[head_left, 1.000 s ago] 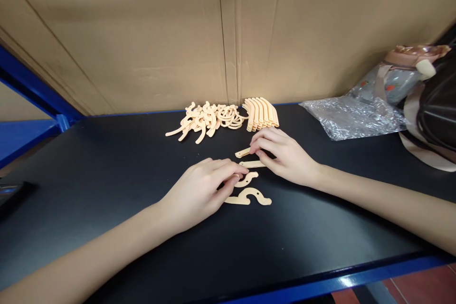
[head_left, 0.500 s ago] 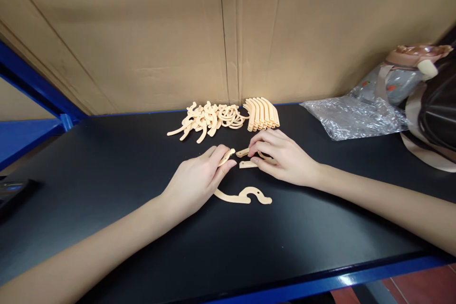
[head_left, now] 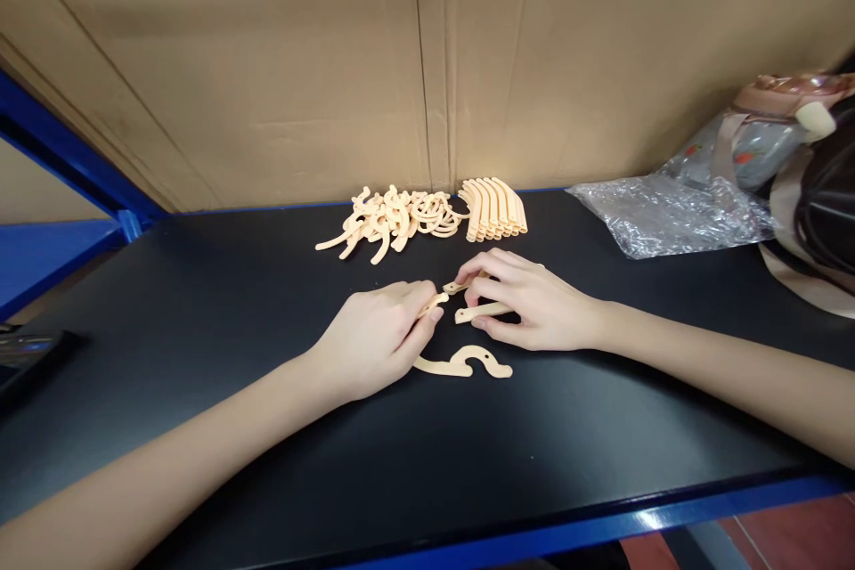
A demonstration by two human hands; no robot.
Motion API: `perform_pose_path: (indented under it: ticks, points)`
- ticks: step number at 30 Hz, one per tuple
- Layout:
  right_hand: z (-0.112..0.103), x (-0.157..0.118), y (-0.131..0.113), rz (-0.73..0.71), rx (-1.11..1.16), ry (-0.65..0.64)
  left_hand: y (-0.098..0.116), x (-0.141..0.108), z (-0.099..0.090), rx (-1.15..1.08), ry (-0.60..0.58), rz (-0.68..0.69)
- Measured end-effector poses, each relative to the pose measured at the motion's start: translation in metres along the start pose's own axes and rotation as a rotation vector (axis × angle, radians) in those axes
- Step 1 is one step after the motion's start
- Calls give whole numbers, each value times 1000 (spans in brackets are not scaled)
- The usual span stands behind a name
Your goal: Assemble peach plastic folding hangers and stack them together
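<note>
My left hand (head_left: 384, 334) is closed around a cream curved plastic piece (head_left: 435, 303), whose tip with a small hole sticks out between thumb and fingers. Across from it, the bent fingers of my right hand (head_left: 517, 298) hold two cream plastic arms: the upper arm (head_left: 455, 288) under the fingertips, the lower arm (head_left: 476, 312) by the thumb. Both arms have a holed end turned toward my left hand, a short gap away. A hook-shaped cream piece (head_left: 460, 366) lies flat on the black tabletop just below, its left end hidden behind my left hand.
Behind my hands lies a loose pile of cream hooks and curved pieces (head_left: 394, 223), beside a neat stack of curved arms (head_left: 494, 209). A clear plastic bag (head_left: 674, 214), a bottle (head_left: 754, 138) and a dark bag (head_left: 825, 196) are at the right. Cardboard (head_left: 300, 62) stands along the back edge.
My left hand has shifted slightly right with its piece, nearer the arms. My right hand's fingers have spread over the two arms, which now show more of their length.
</note>
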State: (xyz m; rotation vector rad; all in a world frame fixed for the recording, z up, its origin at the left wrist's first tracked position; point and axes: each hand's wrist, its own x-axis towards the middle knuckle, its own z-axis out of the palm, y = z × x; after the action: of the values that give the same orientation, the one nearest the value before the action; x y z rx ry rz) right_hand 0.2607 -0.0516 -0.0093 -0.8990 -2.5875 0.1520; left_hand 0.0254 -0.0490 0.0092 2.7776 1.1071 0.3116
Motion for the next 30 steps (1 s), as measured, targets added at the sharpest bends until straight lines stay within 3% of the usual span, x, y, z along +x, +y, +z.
perform_pose_path:
  ticks: [5, 13, 30]
  points:
    - [0, 0, 0, -41, 4, 5, -3, 0, 6, -60, 46, 33]
    - [0, 0, -1, -47, 20, 3, 0, -1, 4, 84, 63, 129]
    - [-1, -1, -4, -79, 9, 19, 6, -2, 2, 78, -26, 44]
